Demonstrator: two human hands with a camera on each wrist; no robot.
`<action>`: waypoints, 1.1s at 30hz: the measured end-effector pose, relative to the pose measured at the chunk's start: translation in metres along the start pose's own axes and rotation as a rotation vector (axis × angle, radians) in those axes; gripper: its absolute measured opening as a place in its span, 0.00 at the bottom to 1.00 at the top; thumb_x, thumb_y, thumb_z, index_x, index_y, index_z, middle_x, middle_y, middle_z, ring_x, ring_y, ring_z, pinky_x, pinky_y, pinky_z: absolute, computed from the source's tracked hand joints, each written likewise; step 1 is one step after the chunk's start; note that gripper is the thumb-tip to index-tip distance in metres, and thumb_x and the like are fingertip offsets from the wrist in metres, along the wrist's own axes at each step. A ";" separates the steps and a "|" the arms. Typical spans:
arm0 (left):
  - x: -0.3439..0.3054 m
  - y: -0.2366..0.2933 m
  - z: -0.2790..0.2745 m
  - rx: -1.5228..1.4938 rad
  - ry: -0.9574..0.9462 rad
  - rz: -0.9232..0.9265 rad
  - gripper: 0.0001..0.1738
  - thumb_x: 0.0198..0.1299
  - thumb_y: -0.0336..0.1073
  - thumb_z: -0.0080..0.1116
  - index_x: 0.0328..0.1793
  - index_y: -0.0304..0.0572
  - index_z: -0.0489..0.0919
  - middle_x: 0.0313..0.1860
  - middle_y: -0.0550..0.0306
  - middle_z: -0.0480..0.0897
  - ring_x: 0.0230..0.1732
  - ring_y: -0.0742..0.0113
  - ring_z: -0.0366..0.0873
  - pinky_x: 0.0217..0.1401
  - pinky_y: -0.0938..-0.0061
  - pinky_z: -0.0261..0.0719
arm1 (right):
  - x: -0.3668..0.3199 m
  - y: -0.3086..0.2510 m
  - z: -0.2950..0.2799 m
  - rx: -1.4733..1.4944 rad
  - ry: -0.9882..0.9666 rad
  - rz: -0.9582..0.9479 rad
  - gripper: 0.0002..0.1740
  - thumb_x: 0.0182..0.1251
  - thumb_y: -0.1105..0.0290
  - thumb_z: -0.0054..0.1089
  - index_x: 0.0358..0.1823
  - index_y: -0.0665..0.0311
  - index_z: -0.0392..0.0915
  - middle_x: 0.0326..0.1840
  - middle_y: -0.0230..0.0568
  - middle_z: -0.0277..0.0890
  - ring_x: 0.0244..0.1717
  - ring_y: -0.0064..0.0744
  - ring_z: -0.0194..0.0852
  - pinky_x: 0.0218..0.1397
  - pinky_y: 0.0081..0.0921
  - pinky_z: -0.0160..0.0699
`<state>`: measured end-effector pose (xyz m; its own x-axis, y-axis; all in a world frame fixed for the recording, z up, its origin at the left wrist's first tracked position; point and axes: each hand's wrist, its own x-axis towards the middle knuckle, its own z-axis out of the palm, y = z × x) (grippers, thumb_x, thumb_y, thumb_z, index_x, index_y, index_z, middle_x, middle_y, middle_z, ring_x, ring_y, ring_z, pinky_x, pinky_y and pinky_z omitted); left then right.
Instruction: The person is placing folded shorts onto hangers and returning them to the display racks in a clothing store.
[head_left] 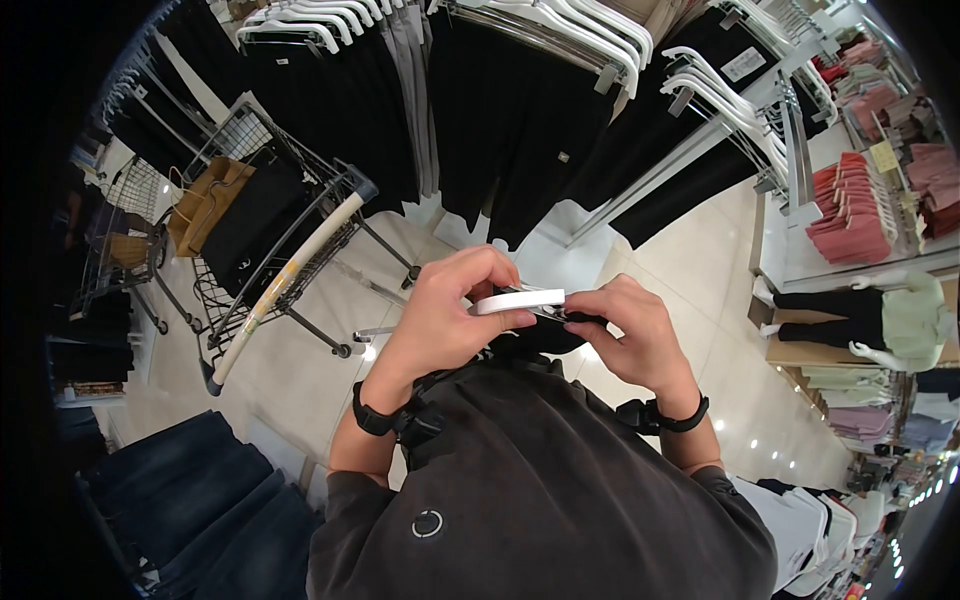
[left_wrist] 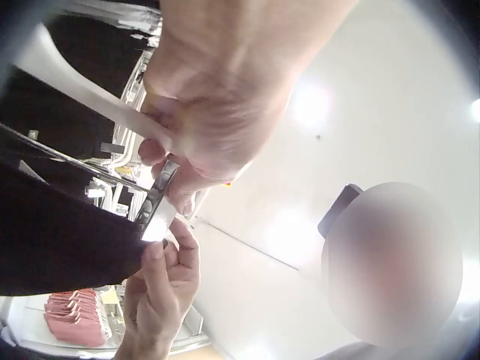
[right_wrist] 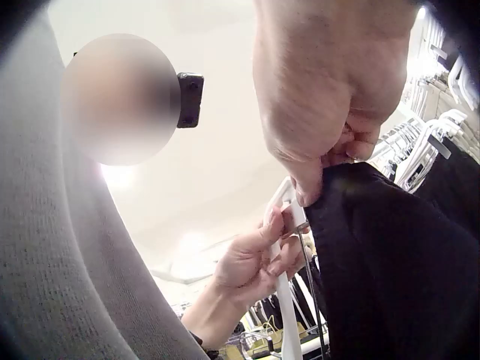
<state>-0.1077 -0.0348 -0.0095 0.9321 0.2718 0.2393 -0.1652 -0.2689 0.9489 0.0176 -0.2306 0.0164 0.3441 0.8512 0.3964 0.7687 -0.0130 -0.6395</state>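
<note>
My left hand (head_left: pixel 445 312) grips a white clip hanger (head_left: pixel 535 298) in front of the chest, its thumb along the near side. Black trousers (right_wrist: pixel 397 247) hang below the hanger, their top edge up beside it. With thumb and fingers my right hand (head_left: pixel 635 328) pinches the corner of that edge at the hanger's right end. A shiny metal clip (left_wrist: pixel 159 187) shows in the left wrist view between the two hands, on a thin metal bar (left_wrist: pixel 75 160). My left fingers sit right by the clip. The far end of the hanger is hidden behind the left hand.
Racks of black trousers (head_left: pixel 520 110) on white hangers (head_left: pixel 580 30) stand ahead. A shopping cart (head_left: pixel 285 290) with a brown paper bag (head_left: pixel 212 200) and dark clothing is at left. Dark jeans (head_left: pixel 190 490) lie front left. A mannequin (head_left: pixel 905 325) is at right.
</note>
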 end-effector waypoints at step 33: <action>0.044 0.022 0.010 0.170 -0.212 0.032 0.20 0.44 0.33 0.77 0.33 0.36 0.74 0.26 0.59 0.72 0.26 0.69 0.68 0.27 0.74 0.63 | 0.006 0.006 -0.005 -0.216 0.233 -0.191 0.13 0.46 0.84 0.69 0.33 0.64 0.78 0.26 0.35 0.74 0.28 0.36 0.71 0.33 0.30 0.68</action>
<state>-0.0674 -0.0380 0.0197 0.9769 0.0656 0.2034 -0.1561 -0.4307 0.8889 0.0266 -0.2284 0.0180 0.2778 0.7066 0.6507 0.9183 0.0034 -0.3958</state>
